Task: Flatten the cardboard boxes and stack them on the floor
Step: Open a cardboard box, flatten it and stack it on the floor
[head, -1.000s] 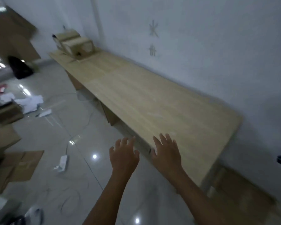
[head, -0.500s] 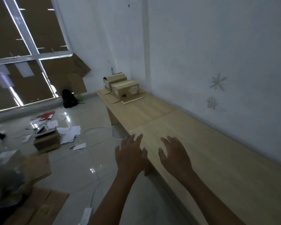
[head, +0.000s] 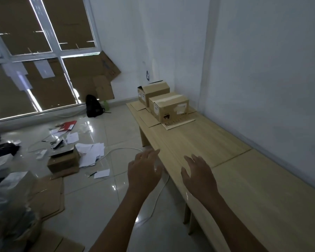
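Well apart from the boxes [head: 168, 106], both empty, loose-fingered hands [head: 144, 171] hover at the bench edge [head: 168, 160].

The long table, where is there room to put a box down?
The table is bare from the taped box at the far end to the near end, between the wall and the front edge. The left hand and right hand hover there. The far end is crowded: two boxes and flat cardboard.
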Motion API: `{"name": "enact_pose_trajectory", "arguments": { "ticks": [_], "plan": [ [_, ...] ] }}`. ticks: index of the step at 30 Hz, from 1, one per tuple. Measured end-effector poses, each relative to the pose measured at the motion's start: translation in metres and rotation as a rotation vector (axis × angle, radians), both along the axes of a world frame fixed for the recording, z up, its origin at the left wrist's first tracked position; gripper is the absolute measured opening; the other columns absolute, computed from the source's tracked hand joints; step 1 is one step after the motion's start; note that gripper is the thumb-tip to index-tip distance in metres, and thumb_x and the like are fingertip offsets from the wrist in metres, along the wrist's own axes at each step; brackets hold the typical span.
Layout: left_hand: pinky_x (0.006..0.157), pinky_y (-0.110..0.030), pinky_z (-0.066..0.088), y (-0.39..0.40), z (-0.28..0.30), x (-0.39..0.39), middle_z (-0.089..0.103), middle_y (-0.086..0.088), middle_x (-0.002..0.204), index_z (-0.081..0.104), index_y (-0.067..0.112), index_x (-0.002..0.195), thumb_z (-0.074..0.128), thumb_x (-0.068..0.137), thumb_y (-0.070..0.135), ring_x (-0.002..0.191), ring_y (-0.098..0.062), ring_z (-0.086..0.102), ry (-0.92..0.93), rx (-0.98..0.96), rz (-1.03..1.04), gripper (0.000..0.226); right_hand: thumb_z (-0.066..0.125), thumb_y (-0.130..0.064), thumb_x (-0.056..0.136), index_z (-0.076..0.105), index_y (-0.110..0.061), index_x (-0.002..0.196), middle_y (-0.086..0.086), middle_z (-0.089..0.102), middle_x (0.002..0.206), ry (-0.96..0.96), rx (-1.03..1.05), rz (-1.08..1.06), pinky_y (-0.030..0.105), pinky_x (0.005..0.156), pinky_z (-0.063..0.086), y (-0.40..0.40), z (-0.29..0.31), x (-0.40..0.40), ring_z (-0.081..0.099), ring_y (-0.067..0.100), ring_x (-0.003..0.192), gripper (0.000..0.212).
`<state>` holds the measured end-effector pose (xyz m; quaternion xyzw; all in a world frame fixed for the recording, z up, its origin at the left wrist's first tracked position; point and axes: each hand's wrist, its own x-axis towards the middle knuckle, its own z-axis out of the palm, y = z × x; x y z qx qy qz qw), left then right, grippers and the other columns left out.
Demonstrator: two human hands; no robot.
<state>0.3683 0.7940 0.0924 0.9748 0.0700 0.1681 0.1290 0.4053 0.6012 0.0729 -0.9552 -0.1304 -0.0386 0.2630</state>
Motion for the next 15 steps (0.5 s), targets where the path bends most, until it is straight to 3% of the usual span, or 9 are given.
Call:
{"name": "enact_pose_trajectory", "arguments": {
  "ticks": [8,15],
  "plan": [
    [0.099,-0.033,0.046,0.095,-0.07,0.167,0.055,0.008,0.144,0.051,0.033,0.143,0.061,0.09,0.033,0.132,-0.013,0.05,0.168,-0.043,-0.017,0.053,0.039,-0.037,0.1,0.035,-0.023,0.151,0.003,0.028,0.161,0.249,-0.013,-0.062,0.042,0.121,0.02,0.107,-0.056,0.165,0.015,0.023,0.151,0.053],
    [0.115,-0.044,0.034,0.147,-0.101,0.325,0.026,0.006,0.165,0.024,0.04,0.156,0.049,0.097,0.043,0.151,-0.019,0.025,0.332,0.016,-0.096,0.064,0.037,-0.038,0.099,0.032,-0.024,0.152,0.005,0.026,0.161,0.29,-0.065,-0.118,0.044,0.12,0.02,0.173,-0.09,0.319,0.014,0.026,0.151,0.055]
  ]
}}
